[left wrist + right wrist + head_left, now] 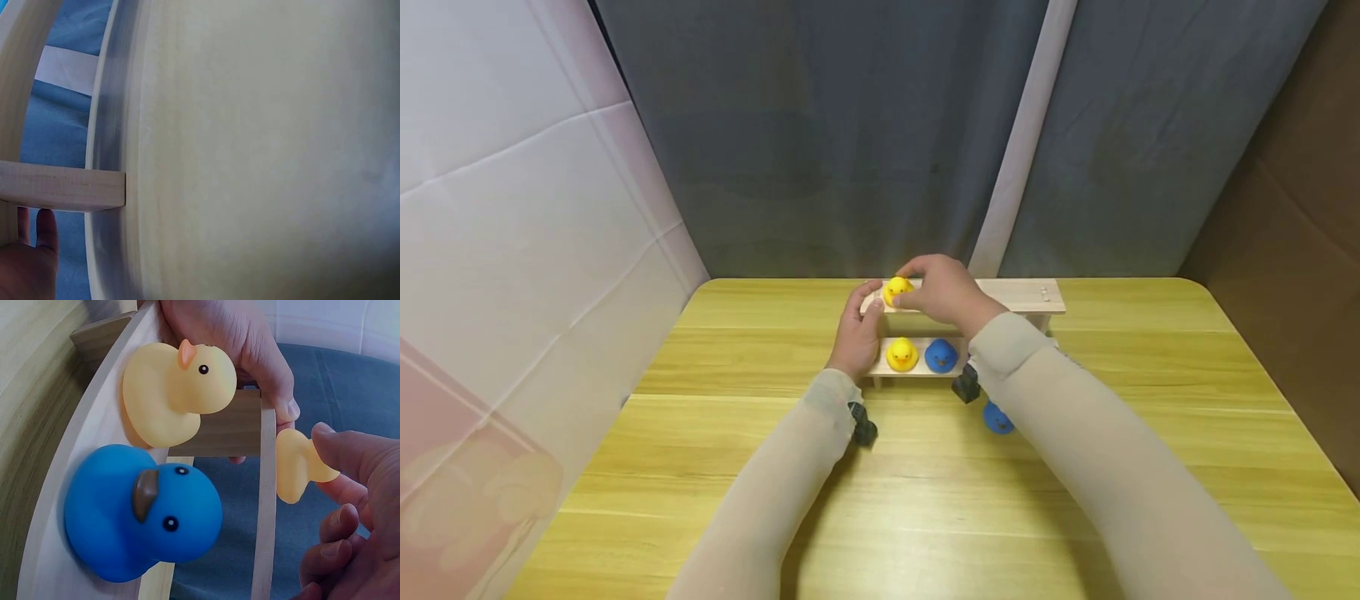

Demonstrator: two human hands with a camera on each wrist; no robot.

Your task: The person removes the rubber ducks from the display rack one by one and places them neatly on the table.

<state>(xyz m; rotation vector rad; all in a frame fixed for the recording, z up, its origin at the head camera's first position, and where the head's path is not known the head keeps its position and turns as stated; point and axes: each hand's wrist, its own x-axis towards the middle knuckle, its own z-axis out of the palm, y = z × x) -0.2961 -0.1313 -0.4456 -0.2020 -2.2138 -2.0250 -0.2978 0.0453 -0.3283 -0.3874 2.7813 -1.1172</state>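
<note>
A two-tier wooden rack [1017, 294] stands toward the far edge of the table. My right hand [949, 290] pinches a yellow rubber duck [896, 288] between thumb and fingers, at the left end of the upper board; in the right wrist view this duck sits against that board. Around the rack's left end, my left hand [854, 340] grips the wood, its thumb by the upper board. On the lower board a second yellow duck [902, 356] sits beside a blue duck [941, 357], both facing me.
Another blue duck [997, 419] is on the wooden table [917, 517] in front of the rack, partly hidden by the right sleeve. A grey curtain [820, 150] hangs behind the table. Light cloth [535, 167] lines the left side, a brown panel [1292, 200] the right.
</note>
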